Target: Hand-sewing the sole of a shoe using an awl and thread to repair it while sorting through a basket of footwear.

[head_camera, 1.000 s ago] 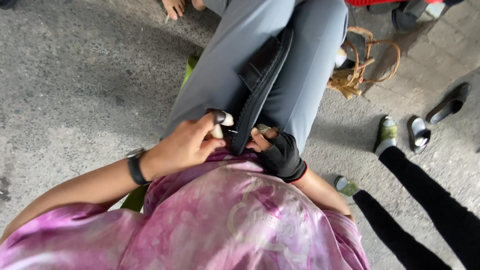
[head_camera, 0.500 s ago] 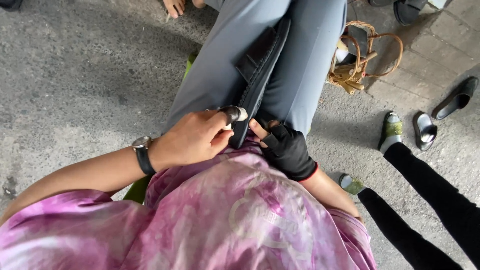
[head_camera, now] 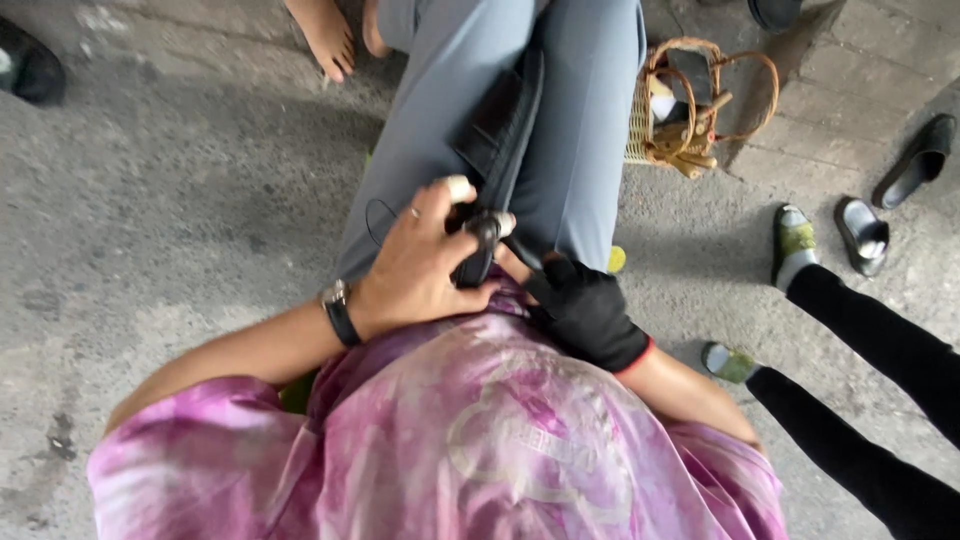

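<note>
A long black shoe (head_camera: 500, 130) lies edge-up between my grey-trousered knees (head_camera: 580, 120). My left hand (head_camera: 420, 265), with a wristwatch, a ring and white tape on the fingertips, grips the shoe's near end from the left. My right hand (head_camera: 585, 310) wears a black fingerless glove and holds the same end from the right and below. The fingers of both hands meet at the shoe's tip. My pink tie-dyed shirt (head_camera: 480, 440) hides the lower part of both arms.
A woven basket (head_camera: 690, 110) with tools stands on the concrete right of my knee. Another person's black-clad legs (head_camera: 880, 350) and green-socked feet (head_camera: 795, 240) are at the right, near a loose sandal (head_camera: 862, 232) and a black shoe (head_camera: 920, 160). Bare feet (head_camera: 325, 35) show at the top.
My left hand has slid a little up the shoe's near end and its taped fingers have spread. The right hand keeps its hold. The view has shifted slightly.
</note>
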